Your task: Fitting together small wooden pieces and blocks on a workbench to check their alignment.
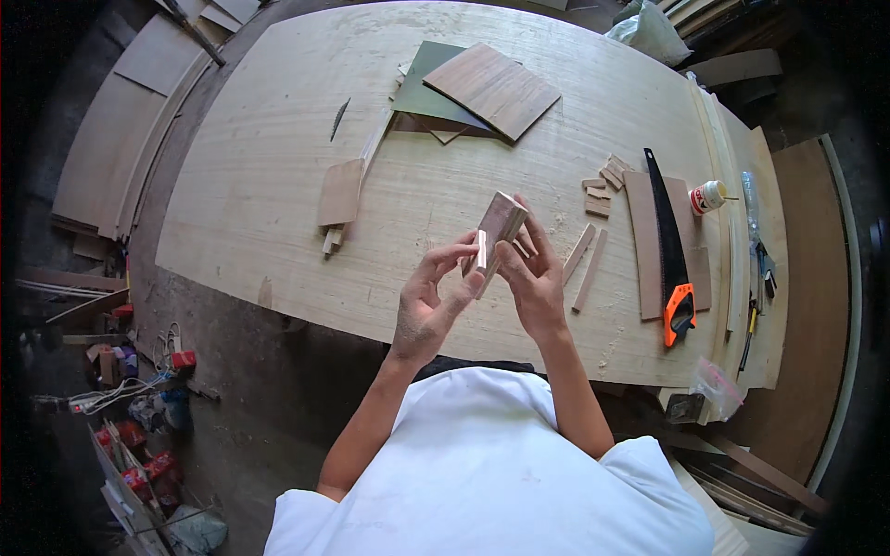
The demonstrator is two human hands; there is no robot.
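Both my hands are raised over the near edge of the wooden worktable. My left hand (436, 301) pinches a small pale wooden stick (481, 252) upright between thumb and fingers. In my right hand (536, 278), thumb in front and fingers behind, is a flat rectangular block (502, 218) with a brownish face, tilted close against the stick. Whether the two pieces touch I cannot tell. Two loose wooden sticks (589, 271) lie just right of my right hand. Several short wood offcuts (598, 196) are gathered behind them.
A handsaw (669, 243) with an orange handle rests on a thin board at the right, beside a white-and-red bottle (707, 197). Farther back are a green sheet (431, 83) and a wood-grain panel (493, 90). A small board (341, 193) lies on strips at left.
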